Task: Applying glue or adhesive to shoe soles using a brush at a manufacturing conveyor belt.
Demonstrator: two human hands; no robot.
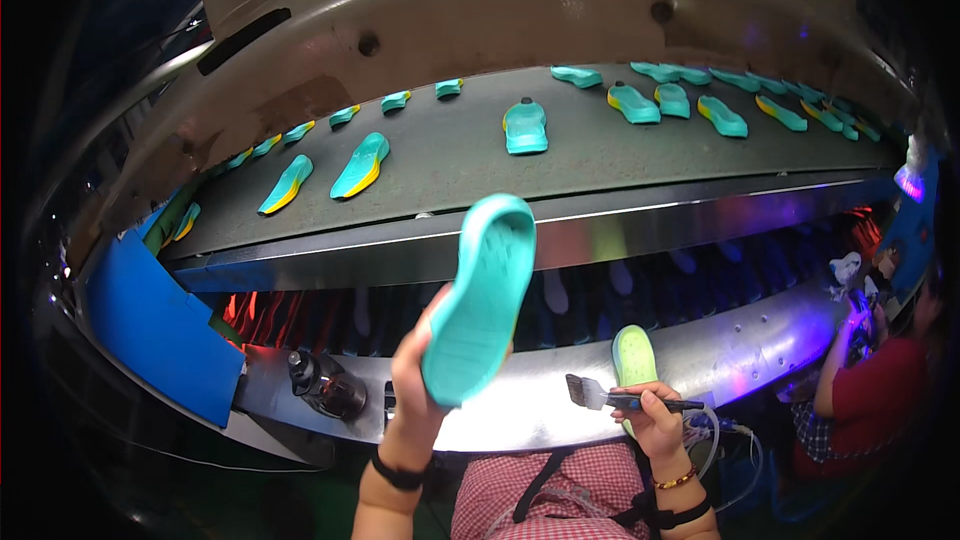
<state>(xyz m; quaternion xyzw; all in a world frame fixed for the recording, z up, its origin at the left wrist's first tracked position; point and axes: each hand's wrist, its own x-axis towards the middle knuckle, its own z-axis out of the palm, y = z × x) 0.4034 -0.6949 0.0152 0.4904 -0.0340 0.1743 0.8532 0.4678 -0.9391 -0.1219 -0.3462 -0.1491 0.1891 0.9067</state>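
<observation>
My left hand (412, 370) is closed around a teal shoe sole (480, 305), raised upright with its hollow inner side facing me. In my right hand (655, 420) is a brush (625, 400) with a dark handle and pale bristles darkened at the tip, pointing left. A thin clear tube runs from the handle end. Behind the brush, a yellow-green sole (634, 355) lies on the metal ledge (540, 410), partly covered by my right hand. The brush and the teal sole are apart.
Several teal and yellow soles (362, 167) lie on a dark conveyor belt (430, 165) beyond the ledge. A dark bottle (325, 385) stands left of my left hand. Below the belt, more soles sit in shadow. At the right, a person in red (880, 395) works nearby.
</observation>
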